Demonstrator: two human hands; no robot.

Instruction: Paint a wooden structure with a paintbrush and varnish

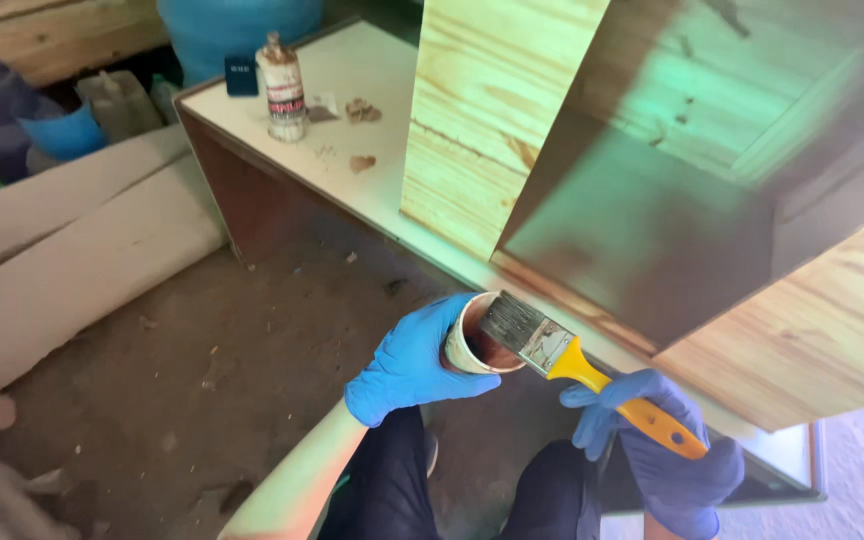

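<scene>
Low in the middle of the frame, the left hand (414, 362) in a blue glove wraps its fingers around a small paper cup (474, 345) with brown liquid inside, and tilts its mouth toward the right. The forearm comes up from the bottom edge, above the dark trousers. To the lower right, the right hand (664, 452), also gloved in blue, closes its fingers on the yellow handle of a flat paintbrush (564, 358). The bristles rest over the rim of the cup. Just above stands a wooden box (512, 130), partly stained brown, on a white board (367, 60). A bottle (283, 88) stands in the upper left.
</scene>
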